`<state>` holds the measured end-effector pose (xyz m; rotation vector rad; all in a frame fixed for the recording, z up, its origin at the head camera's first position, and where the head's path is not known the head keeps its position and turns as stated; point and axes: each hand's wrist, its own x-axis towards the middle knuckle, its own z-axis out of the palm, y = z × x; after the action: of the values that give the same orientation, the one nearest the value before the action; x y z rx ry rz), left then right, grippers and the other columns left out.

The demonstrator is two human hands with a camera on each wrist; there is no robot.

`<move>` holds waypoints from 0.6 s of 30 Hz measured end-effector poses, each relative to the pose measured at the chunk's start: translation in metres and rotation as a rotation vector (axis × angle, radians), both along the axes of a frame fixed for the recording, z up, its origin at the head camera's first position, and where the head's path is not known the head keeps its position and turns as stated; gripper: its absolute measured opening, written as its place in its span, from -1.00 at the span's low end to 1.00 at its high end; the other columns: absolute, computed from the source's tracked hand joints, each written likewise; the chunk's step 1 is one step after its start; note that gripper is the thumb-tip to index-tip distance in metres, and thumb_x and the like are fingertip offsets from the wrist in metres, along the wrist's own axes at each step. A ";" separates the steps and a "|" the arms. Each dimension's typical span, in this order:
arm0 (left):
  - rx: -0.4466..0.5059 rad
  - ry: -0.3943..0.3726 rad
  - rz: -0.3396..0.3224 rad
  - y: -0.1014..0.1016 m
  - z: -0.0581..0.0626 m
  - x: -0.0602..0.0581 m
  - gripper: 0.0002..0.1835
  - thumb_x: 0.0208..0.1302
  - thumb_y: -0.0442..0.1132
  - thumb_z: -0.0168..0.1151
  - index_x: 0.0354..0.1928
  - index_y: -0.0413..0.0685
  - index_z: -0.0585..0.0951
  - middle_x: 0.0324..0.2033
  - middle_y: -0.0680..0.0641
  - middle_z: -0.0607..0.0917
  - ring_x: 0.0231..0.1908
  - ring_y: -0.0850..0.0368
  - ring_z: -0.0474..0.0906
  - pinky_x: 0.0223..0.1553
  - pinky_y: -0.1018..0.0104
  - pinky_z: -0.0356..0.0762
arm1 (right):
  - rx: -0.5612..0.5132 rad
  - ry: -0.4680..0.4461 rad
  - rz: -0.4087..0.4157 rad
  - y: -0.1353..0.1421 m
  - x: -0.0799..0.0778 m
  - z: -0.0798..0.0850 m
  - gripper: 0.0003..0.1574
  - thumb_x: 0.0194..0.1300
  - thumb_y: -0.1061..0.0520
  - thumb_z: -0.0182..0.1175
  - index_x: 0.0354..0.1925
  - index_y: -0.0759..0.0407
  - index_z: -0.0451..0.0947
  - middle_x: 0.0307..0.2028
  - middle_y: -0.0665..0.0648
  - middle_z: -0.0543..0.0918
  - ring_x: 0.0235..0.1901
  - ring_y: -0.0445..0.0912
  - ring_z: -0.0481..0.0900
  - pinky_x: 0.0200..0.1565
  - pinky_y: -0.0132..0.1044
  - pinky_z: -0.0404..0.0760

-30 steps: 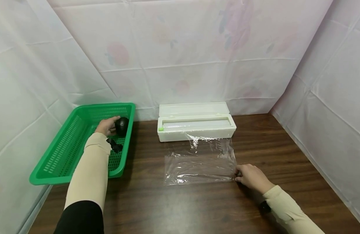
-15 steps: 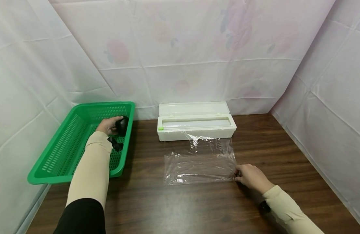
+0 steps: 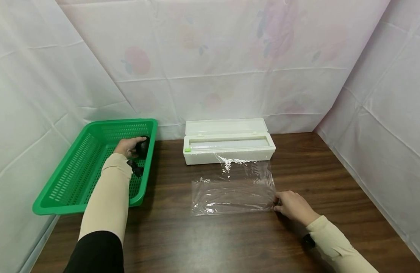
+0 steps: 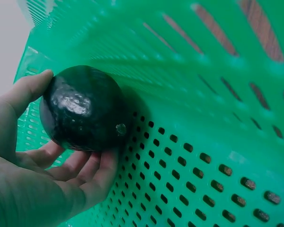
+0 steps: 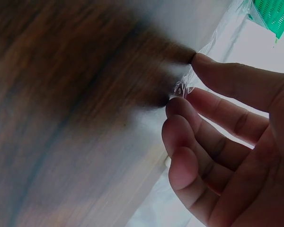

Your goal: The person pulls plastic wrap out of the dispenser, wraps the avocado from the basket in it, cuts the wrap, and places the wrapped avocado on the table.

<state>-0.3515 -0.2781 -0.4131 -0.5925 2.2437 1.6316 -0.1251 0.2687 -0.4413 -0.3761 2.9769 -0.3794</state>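
Left hand is inside the green basket at the worktop's left edge. It holds a dark round fruit: thumb on one side, fingers curled under the other. Grip about as wide as the fruit. Fruit sits by the basket's right wall, toward the back right corner; can't tell if it touches the basket floor or is already lifted.

Right hand is at the near right corner of a sheet of clear plastic film. Fingers curled, grip narrow; film edge appears pinched between thumb and forefinger, though the exact contact is hard to see.

Film runs from a white box near the worktop's back edge toward the front. Box lid tipped back, roll inside, green slider at the box's left end.

Risks: fruit skin looks glossy, so it could slip if the fingers underneath loosen, or bump the basket's right wall if raised too low. Film's near left corner has no hand on it; it could curl or fold over if the right hand pulls unevenly. A hard tug could also drag the box forward, since film and roll look joined.
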 end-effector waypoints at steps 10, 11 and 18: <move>0.096 -0.013 0.053 -0.005 0.008 0.000 0.01 0.30 0.16 0.15 0.54 -0.10 -0.17 0.51 -0.19 -0.04 0.29 -0.03 0.23 0.31 0.08 0.40 | -0.006 0.004 0.012 -0.003 -0.005 0.001 -0.80 0.09 0.12 0.42 -0.48 0.02 0.54 -0.57 -0.10 0.55 -0.56 -0.21 0.46 -0.50 -0.24 0.42; 0.107 -0.014 0.053 -0.005 0.010 -0.001 0.01 0.30 0.17 0.16 0.54 -0.08 -0.17 0.49 -0.19 0.01 0.23 0.01 0.28 0.29 0.09 0.42 | -0.004 0.004 0.009 -0.003 -0.005 0.000 -0.79 0.09 0.12 0.42 -0.48 0.02 0.53 -0.58 -0.10 0.55 -0.56 -0.20 0.46 -0.50 -0.24 0.42; 0.205 -0.045 0.104 -0.007 0.024 0.000 -0.07 0.28 0.14 0.22 0.52 0.09 -0.06 -0.07 0.04 0.36 -0.15 0.20 0.35 0.02 0.22 0.57 | 0.009 0.008 0.014 -0.003 -0.006 0.000 -0.77 0.07 0.11 0.43 -0.48 0.03 0.52 -0.57 -0.08 0.54 -0.54 -0.17 0.49 -0.49 -0.21 0.44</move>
<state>-0.3516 -0.2850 -0.3888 -0.6934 2.0117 1.8512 -0.1314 0.2656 -0.4416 -0.3984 2.9808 -0.3645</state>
